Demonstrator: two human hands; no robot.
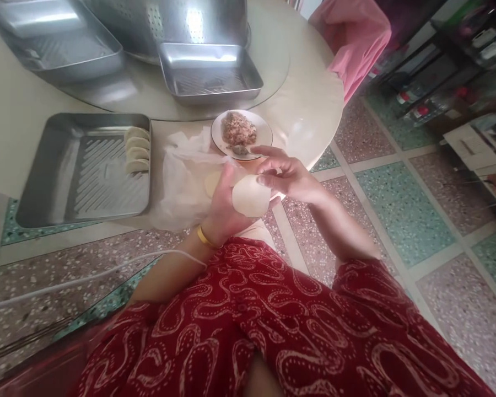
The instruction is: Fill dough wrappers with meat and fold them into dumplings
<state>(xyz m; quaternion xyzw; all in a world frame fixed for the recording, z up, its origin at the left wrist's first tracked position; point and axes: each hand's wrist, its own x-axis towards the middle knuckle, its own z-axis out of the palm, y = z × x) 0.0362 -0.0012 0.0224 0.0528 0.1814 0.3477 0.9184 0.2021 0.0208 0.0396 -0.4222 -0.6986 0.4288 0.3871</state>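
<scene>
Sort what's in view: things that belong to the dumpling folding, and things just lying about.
In use: left hand, right hand, round wrapper, plate of filling, tray with folded dumplings.
Lying about: two empty steel trays, pink cloth, white cable.

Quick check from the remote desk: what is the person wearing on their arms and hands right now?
Both forearms are bare; no gloves on the left hand or right hand. A thin gold bangle circles the left wrist. The red garment with a pale dotted swirl print reaches only the upper arms. No rings can be made out.
</scene>
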